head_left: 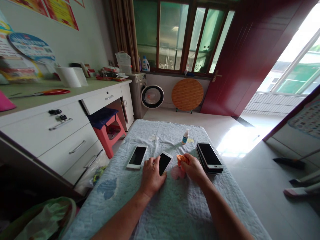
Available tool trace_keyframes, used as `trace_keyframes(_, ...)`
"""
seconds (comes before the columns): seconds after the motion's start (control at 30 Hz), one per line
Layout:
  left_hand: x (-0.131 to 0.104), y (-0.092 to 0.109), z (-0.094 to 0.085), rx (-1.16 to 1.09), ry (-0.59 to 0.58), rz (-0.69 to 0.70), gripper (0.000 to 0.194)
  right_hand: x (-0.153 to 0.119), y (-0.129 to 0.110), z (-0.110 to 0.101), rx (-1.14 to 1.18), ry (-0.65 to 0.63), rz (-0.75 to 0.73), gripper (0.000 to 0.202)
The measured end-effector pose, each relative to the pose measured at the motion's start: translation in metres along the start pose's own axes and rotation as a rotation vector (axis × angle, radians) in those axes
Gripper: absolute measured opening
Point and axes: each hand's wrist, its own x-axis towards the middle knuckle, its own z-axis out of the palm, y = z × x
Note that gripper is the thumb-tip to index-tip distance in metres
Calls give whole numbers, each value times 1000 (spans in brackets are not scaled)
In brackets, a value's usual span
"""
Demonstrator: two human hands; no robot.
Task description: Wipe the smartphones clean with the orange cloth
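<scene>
My left hand (pixel 153 176) is closed around a white smartphone (pixel 165 162), thumb at its lower edge and fingers along its left side, its dark screen facing up. In my right hand (pixel 193 168) an orange cloth (pixel 181 160) is bunched between thumb and fingers, just right of that phone and apart from it. Another white smartphone (pixel 138 155) lies face up on the cloth-covered table, left of my left hand. To the right of my right hand sits a stack of phones, a white-framed smartphone (pixel 210 155) on top. A small spray bottle (pixel 185 137) stands upright beyond my hands.
A pale blue quilted cover (pixel 110 213) lies over the table. At the left is a white desk (pixel 57 133) with scissors (pixel 53 92) on it; a pink stool (pixel 107 133) stands beside it. Behind are a washing machine (pixel 137 96) with its door open and a round wooden board (pixel 187 94).
</scene>
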Motion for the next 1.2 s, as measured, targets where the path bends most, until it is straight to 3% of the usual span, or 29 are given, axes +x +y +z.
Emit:
trace_keyframes(0.17, -1, -3, -9, -66, -129, 4, 67, -2, 0, 12, 505, -52, 161, 35)
trace_keyframes(0.27, -2, -7, -18, -165, -267, 59, 83, -3, 1, 15, 551, -23, 186, 37)
trace_keyframes(0.37, -2, -11, -25, -255, -369, 97, 85, -4, -1, 13, 532, -30, 140, 25)
trace_keyframes(0.47, -1, -13, -27, -348, -392, 145, 80, -5, -4, 15, 479, -40, 75, 20)
trace_keyframes(0.63, -1, -10, -21, -474, -322, 168, 76, -5, -3, 29, 377, 18, -6, 25)
trace_keyframes(0.73, -1, -7, -18, -506, -295, 155, 74, -5, -1, 35, 171, 28, -102, 19)
trace_keyframes(0.9, -1, -6, -18, -480, -282, 138, 74, -5, -1, 36, -240, 63, -277, 13)
trace_keyframes(1.07, -2, -7, -15, -477, -263, 155, 73, -7, -4, 38, -407, 49, -311, 21)
trace_keyframes(1.2, -3, -7, -11, -423, -219, 169, 71, -9, -9, 38, -488, 13, -360, 15)
